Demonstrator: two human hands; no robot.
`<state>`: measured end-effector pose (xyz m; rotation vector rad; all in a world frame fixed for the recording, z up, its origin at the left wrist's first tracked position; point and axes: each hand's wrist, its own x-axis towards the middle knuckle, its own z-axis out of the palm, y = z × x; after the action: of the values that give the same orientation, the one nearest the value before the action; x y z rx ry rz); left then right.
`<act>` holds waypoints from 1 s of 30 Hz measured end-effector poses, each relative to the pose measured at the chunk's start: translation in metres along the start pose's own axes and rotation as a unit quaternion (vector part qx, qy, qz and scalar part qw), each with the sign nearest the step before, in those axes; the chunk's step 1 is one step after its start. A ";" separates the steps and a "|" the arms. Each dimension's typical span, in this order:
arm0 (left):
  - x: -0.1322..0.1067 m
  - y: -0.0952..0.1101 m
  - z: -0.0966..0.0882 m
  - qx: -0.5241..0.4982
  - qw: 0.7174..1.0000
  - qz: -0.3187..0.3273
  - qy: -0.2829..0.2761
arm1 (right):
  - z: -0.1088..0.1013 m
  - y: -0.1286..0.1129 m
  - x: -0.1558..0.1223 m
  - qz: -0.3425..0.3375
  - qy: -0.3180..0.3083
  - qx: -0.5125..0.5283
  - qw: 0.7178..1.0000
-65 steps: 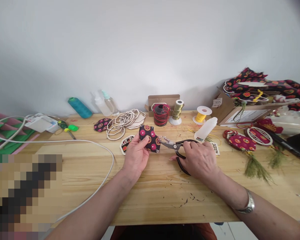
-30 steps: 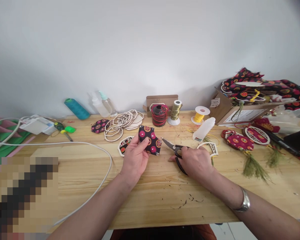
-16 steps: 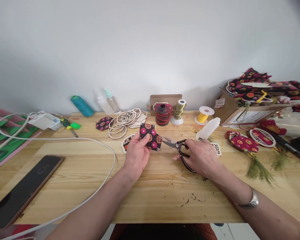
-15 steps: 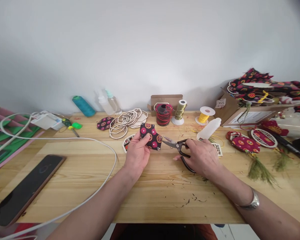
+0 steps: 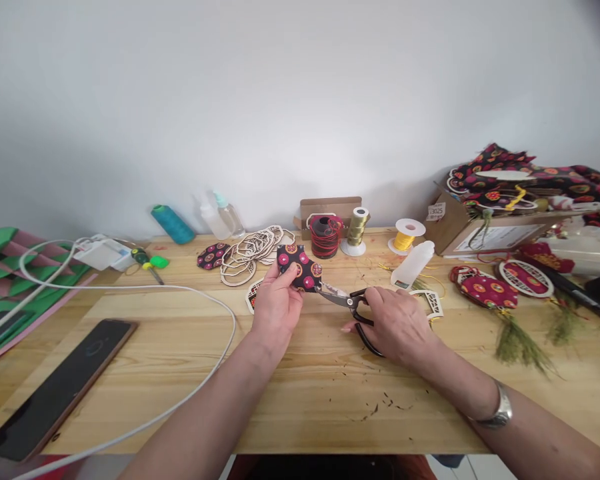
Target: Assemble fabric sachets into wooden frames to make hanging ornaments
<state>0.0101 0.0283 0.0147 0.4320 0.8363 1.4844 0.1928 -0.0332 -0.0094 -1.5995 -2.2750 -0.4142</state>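
Between the thumb and fingers of my left hand (image 5: 279, 300) is a piece of dark fabric (image 5: 305, 270) printed with pink and orange rounds. My right hand (image 5: 403, 327) grips black-handled scissors (image 5: 354, 307), whose blades point left and reach the fabric's lower right edge. Whether the blade tips bite into the cloth is too small to tell. Partly behind my left hand lies a wooden frame with patterned fabric (image 5: 251, 295). A pale fretwork piece (image 5: 433, 303) sits just beyond my right hand, beside a white squeeze bottle (image 5: 414, 265).
Behind the hands stand a spool of red cord (image 5: 326, 237), a gold thread spool (image 5: 357, 232) and a yellow one (image 5: 406, 237). Wooden frames (image 5: 253, 250) lie piled at centre left. A cardboard box (image 5: 480, 233) is at right, a phone (image 5: 60, 387) and white cable (image 5: 230, 327) at left.
The scissors have moved slightly down and left, with their blades now closer together at the fabric's lower corner. The fabric has tilted a little. The whole view has shifted slightly.
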 end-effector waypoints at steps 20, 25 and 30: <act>0.005 -0.003 -0.009 -0.010 1.000 -0.010 0.020 | -0.001 -0.008 -0.001 -0.048 0.059 -0.072 0.994; 0.006 -0.004 -0.010 -0.009 1.000 -0.008 0.022 | -0.003 -0.008 0.000 -0.055 0.068 -0.089 0.992; 0.007 -0.005 -0.012 -0.014 1.000 -0.007 0.017 | -0.004 -0.009 -0.001 -0.054 0.080 -0.110 0.989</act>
<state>0.0043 0.0316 0.0015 0.3796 0.8425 1.4918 0.1848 -0.0385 -0.0066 -1.4855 -2.2634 -0.8170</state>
